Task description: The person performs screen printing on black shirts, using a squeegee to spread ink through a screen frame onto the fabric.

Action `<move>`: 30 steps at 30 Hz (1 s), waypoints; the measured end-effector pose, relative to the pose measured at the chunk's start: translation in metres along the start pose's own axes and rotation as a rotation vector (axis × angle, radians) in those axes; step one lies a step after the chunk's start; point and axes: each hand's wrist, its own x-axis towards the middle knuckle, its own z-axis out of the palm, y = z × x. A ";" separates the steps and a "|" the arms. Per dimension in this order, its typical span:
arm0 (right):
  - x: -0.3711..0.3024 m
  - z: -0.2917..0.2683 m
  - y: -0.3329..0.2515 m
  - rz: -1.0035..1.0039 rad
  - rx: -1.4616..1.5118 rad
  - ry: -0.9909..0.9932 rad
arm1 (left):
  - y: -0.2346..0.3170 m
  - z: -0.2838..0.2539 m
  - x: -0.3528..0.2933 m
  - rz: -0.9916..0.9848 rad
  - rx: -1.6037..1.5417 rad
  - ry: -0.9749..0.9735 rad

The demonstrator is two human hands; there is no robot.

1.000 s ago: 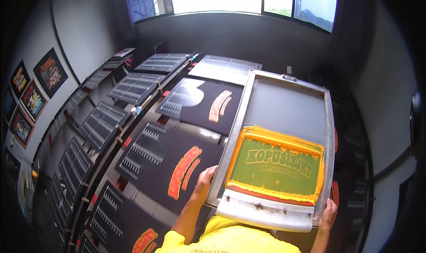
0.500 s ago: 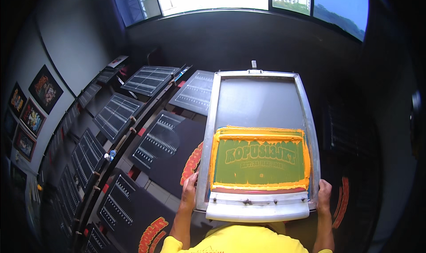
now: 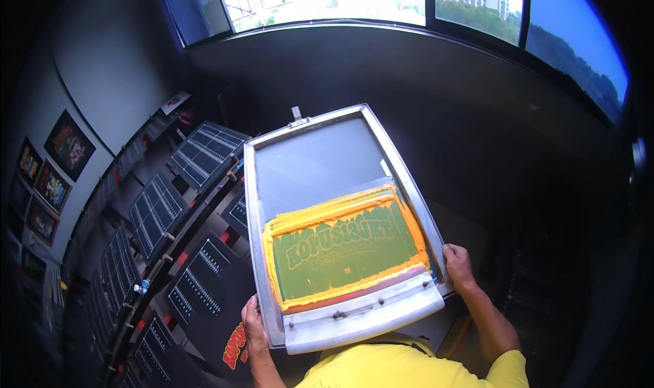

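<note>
It was a printing workshop. A screen point(image 3: 317, 155) with thick orange ink point(image 3: 325, 209) sat between the left hand point(image 3: 253, 323) and right hand point(image 3: 458, 265). Left of them stood rows of black boards point(image 3: 157, 214), then pictures point(image 3: 69, 145) on a wall point(image 3: 122, 71).

I log daylight from the window point(image 3: 334, 6), its panes partly blown white; wall point(image 3: 409, 74) beneath dim, screen point(image 3: 320, 156) faintly sheened, right side deep in shadow, edges fisheye-bent, corners black.
</note>
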 end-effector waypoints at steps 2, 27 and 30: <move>0.101 -0.055 -0.047 -0.039 0.004 -0.009 | 0.013 0.100 0.028 0.052 -0.027 -0.005; 0.632 -0.698 -0.896 -0.217 -0.270 -0.540 | 0.610 1.054 -0.287 0.064 -0.265 0.675; 0.714 -0.700 -0.861 -0.269 -0.323 -0.701 | 0.558 1.148 -0.275 0.088 -0.335 0.804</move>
